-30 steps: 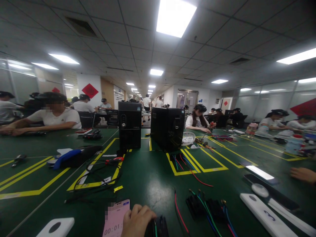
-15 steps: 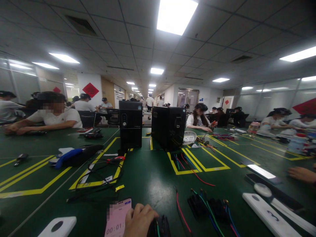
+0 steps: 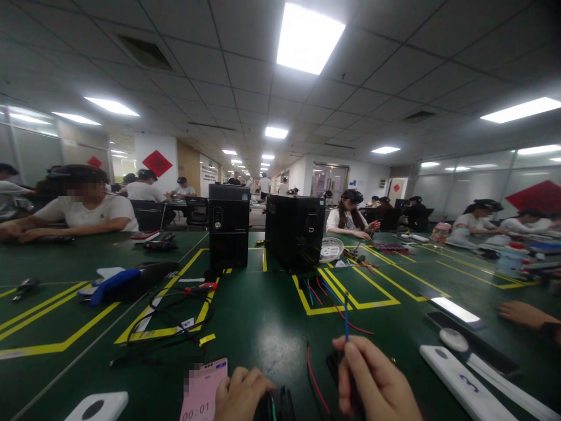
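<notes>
At the bottom edge, the left hand [image 3: 243, 394] rests curled over a black connector block [image 3: 280, 404], which lies just at 3 o'clock of it, on the green table [image 3: 263, 316]. The right hand [image 3: 377, 386] is just beside, at 3 o'clock of the block, and pinches a thin blue wire [image 3: 346, 313] between thumb and fingertips. The wire's long axis runs from the pinch toward 12 o'clock, almost upright. A red wire [image 3: 312, 374] lies between the two hands. The right hand is nearer to the wire, the left one to the block. Farther, at 12 o'clock, two black computer cases [image 3: 228, 225] stand.

One second ago the right hand was not in view and no wire was raised; the left hand was in about the same place.
</notes>
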`<state>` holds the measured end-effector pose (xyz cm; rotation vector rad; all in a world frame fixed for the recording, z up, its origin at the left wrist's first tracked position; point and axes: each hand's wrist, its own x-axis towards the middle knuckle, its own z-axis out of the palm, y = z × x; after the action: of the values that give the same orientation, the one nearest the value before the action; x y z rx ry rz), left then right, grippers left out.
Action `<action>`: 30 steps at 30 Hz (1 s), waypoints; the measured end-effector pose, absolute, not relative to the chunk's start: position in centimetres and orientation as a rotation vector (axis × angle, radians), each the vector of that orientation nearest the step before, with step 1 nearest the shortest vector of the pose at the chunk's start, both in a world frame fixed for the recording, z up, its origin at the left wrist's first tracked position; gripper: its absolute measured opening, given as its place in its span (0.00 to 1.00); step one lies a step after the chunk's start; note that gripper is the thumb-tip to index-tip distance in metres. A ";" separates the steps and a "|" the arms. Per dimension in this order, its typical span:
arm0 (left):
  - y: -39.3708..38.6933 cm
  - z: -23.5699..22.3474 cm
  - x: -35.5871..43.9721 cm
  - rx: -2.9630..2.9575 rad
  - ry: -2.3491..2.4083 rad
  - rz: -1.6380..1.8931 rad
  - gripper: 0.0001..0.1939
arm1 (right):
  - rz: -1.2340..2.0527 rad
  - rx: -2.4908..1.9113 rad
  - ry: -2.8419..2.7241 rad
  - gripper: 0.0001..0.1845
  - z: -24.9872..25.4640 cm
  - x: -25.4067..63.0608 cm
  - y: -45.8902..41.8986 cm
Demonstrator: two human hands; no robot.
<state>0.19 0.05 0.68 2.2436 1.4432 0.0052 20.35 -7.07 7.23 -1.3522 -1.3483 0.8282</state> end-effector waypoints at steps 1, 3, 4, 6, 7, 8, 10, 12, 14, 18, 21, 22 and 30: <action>0.1 0.6 0.1 2.241 1.441 0.003 0.16 | 0.780 -1.355 -1.363 0.19 7.2 20.5 -6.1; 0.3 0.5 0.1 2.235 1.429 0.015 0.15 | 0.804 -1.384 -1.422 0.19 6.0 20.6 -4.3; 0.3 0.4 0.1 2.233 1.422 0.024 0.15 | 0.887 -1.415 -1.416 0.20 4.9 20.5 -3.5; 0.4 0.3 0.1 2.227 1.422 0.028 0.14 | 0.967 -1.481 -1.436 0.21 2.2 20.4 -2.2; 0.5 0.2 0.1 2.221 1.432 0.019 0.15 | 0.893 -1.535 -1.508 0.22 1.0 20.3 -1.8; 0.5 0.1 0.2 2.214 1.446 0.006 0.16 | 0.833 -1.576 -1.555 0.22 -0.1 20.2 -1.6; 0.5 0.0 0.3 2.208 1.475 -0.009 0.20 | 0.695 -1.604 -1.687 0.22 -1.4 20.1 -1.6; 0.4 0.0 0.4 2.217 1.491 -0.009 0.22 | 0.617 -1.612 -1.812 0.21 -1.5 20.0 -2.1; 0.4 0.1 0.4 2.218 1.491 -0.006 0.21 | 0.553 -1.636 -1.938 0.21 -1.0 19.9 -2.7; 0.3 0.2 0.3 2.217 1.463 0.004 0.16 | 0.341 -1.680 -2.267 0.17 -0.5 19.6 -3.3; 0.3 0.1 0.1 2.223 1.446 0.025 0.14 | 0.181 -1.919 -2.444 0.16 -0.8 19.3 -3.3; 0.4 0.0 0.1 2.220 1.439 0.029 0.13 | 0.170 -2.005 -2.450 0.17 -0.8 19.2 -3.3; 0.1 0.0 -0.1 2.214 1.446 0.099 0.13 | 0.208 -2.113 -2.337 0.19 1.2 20.6 -3.5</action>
<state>-0.07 0.12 -0.04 2.2137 1.4464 0.0985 20.64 -3.46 1.15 -2.1128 -2.3366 0.2084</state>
